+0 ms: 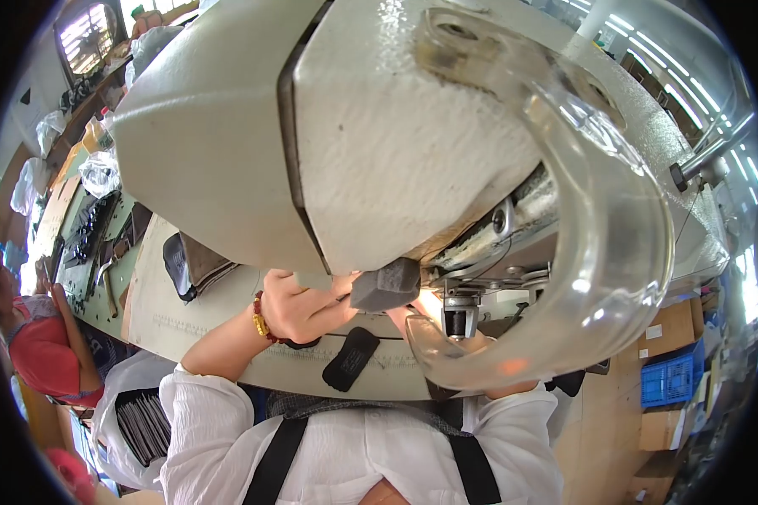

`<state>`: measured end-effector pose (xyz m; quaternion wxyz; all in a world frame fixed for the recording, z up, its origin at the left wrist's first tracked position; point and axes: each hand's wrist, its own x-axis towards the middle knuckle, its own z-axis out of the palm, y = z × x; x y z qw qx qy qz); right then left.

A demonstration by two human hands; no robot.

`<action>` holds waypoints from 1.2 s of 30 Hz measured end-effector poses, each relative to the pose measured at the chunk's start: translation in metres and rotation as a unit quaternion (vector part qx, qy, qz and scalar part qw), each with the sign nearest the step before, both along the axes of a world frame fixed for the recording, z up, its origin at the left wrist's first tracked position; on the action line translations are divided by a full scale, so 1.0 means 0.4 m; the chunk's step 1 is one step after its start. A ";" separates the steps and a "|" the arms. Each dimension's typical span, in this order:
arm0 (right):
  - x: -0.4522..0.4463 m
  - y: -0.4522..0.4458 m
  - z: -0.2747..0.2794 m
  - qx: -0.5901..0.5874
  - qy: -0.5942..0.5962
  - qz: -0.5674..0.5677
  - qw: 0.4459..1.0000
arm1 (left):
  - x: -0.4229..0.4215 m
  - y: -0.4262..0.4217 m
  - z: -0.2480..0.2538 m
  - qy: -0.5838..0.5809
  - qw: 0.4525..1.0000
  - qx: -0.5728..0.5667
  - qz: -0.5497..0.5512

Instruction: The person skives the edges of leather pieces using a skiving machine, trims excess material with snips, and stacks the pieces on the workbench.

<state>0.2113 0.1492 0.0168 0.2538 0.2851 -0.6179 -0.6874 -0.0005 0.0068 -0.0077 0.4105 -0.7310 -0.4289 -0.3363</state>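
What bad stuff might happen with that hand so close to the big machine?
1. The left hand is right by the machine, so its fingers might get pinched or poked if parts move.
2. The bracelet on that wrist might catch on something.
3. The black piece lies near the front edge of the table, so an arm could perhaps knock it off.

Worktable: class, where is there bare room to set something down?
Bare tabletop runs between the dark pile and the left forearm; a smaller front-edge patch lies between that forearm and the loose black piece. It is crowded beneath the machine head, where the left hand sits beside the grey piece.
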 end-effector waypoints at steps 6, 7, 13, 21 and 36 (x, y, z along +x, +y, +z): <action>0.017 0.001 0.026 -0.069 -0.054 0.031 0.996 | -0.008 0.005 0.003 0.003 1.000 0.008 -0.029; 0.018 0.006 0.024 -0.065 -0.056 0.029 0.996 | -0.010 0.006 -0.002 0.003 0.999 0.013 -0.041; -0.008 0.021 0.019 -0.031 -0.055 0.048 0.997 | -0.012 0.006 -0.001 0.019 0.999 0.008 -0.038; -0.027 0.041 0.009 -0.090 -0.101 0.126 0.983 | 0.003 -0.022 0.045 0.009 0.998 -0.053 -0.037; -0.028 -0.040 -0.091 -0.915 -0.133 0.210 0.318 | -0.017 0.019 -0.020 -0.055 0.996 -0.051 -0.052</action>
